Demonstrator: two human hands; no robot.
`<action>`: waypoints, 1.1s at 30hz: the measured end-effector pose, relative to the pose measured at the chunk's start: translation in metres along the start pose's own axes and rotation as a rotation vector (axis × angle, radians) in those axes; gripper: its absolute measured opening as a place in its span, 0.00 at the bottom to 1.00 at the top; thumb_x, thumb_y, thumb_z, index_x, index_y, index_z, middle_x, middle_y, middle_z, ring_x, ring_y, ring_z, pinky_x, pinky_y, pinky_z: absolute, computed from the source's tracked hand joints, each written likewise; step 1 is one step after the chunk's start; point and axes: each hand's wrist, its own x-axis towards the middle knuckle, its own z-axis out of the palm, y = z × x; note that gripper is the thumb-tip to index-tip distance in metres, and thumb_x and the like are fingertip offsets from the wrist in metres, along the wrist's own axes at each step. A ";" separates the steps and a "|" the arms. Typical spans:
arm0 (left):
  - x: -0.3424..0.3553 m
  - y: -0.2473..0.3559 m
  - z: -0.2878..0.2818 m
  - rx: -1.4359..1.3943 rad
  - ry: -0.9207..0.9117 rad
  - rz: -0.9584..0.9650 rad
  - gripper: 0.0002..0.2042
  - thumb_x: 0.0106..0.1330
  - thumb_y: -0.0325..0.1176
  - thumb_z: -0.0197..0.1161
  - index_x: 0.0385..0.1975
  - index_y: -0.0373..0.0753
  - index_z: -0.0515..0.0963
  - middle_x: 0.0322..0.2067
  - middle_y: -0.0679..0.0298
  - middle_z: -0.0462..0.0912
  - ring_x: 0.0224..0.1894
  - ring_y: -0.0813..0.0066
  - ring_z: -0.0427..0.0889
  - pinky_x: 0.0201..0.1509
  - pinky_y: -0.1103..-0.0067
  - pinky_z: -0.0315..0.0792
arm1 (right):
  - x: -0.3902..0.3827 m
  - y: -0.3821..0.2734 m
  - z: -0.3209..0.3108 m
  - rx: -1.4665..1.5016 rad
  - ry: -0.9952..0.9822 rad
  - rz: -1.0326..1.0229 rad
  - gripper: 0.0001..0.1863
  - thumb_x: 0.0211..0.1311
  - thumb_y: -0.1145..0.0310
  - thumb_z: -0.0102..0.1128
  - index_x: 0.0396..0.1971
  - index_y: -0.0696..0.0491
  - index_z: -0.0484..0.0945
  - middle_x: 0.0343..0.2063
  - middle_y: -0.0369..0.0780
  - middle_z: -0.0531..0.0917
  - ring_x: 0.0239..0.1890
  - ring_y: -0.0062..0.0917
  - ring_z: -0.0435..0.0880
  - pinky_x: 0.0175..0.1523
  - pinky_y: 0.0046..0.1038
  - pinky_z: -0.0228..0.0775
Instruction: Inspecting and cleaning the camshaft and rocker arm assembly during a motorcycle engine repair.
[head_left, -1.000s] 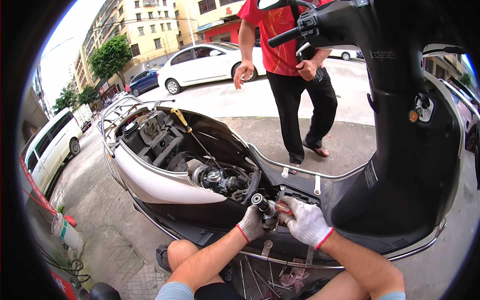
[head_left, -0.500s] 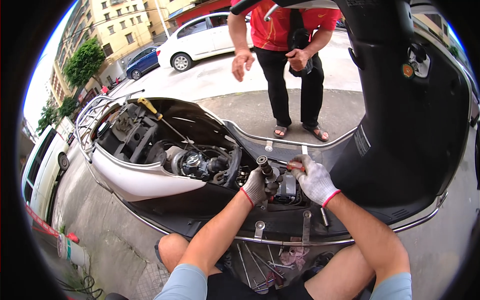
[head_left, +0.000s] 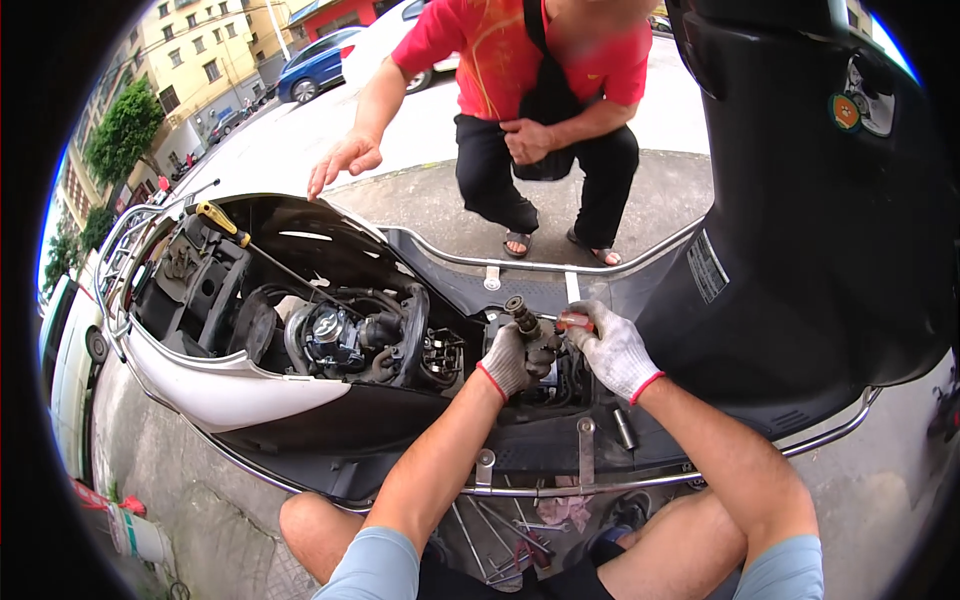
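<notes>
Over a scooter's black floorboard point(head_left: 535, 448), forearms point(head_left: 440, 455) bent inward, a worker's white-gloved left hand point(head_left: 508, 363) closes around a metal part point(head_left: 523, 318), its tubular top rising from the fist, tilted slightly left. Just beside it, the right hand point(head_left: 622, 360), back uppermost, grips a red-handled tool point(head_left: 575, 321); from where I stand, I cannot tell whether the two pieces touch. A metal tube point(head_left: 624, 428) lies on the floorboard near the right wrist. Leftward, a yellow-handled screwdriver point(head_left: 222, 222) slants toward the exposed engine point(head_left: 330, 328); opposite, a person in red point(head_left: 490, 60) leans in, one arm outstretched.
</notes>
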 end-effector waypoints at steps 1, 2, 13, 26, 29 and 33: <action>0.002 -0.001 0.000 0.001 -0.001 0.003 0.18 0.66 0.49 0.50 0.39 0.38 0.74 0.20 0.66 0.74 0.12 0.81 0.63 0.12 0.84 0.52 | 0.000 0.001 0.001 0.030 0.012 0.008 0.15 0.66 0.69 0.59 0.51 0.55 0.78 0.41 0.50 0.86 0.46 0.41 0.87 0.52 0.35 0.77; 0.003 -0.002 0.000 -0.014 -0.020 0.009 0.18 0.66 0.49 0.50 0.39 0.38 0.75 0.20 0.66 0.74 0.12 0.81 0.63 0.12 0.84 0.53 | 0.000 0.001 0.001 0.060 0.023 0.016 0.15 0.66 0.69 0.60 0.51 0.55 0.78 0.40 0.49 0.86 0.45 0.40 0.87 0.52 0.34 0.77; -0.007 0.002 0.008 0.043 0.097 0.064 0.16 0.68 0.48 0.48 0.37 0.41 0.74 0.22 0.63 0.76 0.12 0.80 0.64 0.12 0.84 0.53 | 0.001 -0.008 0.005 0.076 0.021 0.033 0.14 0.66 0.67 0.61 0.50 0.55 0.80 0.40 0.49 0.87 0.45 0.39 0.87 0.51 0.34 0.76; -0.013 -0.002 0.008 0.099 0.081 0.023 0.14 0.69 0.47 0.47 0.37 0.44 0.72 0.24 0.61 0.77 0.12 0.80 0.62 0.12 0.83 0.53 | 0.003 -0.016 -0.004 -0.025 0.027 0.002 0.16 0.67 0.62 0.61 0.51 0.52 0.80 0.40 0.52 0.86 0.47 0.46 0.85 0.52 0.39 0.76; -0.012 -0.003 0.009 0.111 0.103 0.038 0.13 0.68 0.47 0.48 0.36 0.44 0.72 0.24 0.61 0.77 0.12 0.79 0.62 0.12 0.82 0.53 | 0.003 -0.014 -0.003 -0.035 0.021 -0.020 0.16 0.67 0.62 0.61 0.51 0.51 0.80 0.40 0.51 0.86 0.47 0.47 0.85 0.51 0.40 0.76; -0.011 -0.003 0.009 0.116 0.085 0.046 0.13 0.67 0.47 0.49 0.36 0.44 0.72 0.23 0.61 0.76 0.12 0.79 0.62 0.12 0.82 0.53 | 0.004 -0.014 -0.003 -0.048 -0.002 -0.012 0.16 0.67 0.62 0.60 0.51 0.52 0.79 0.40 0.51 0.86 0.47 0.47 0.85 0.51 0.41 0.76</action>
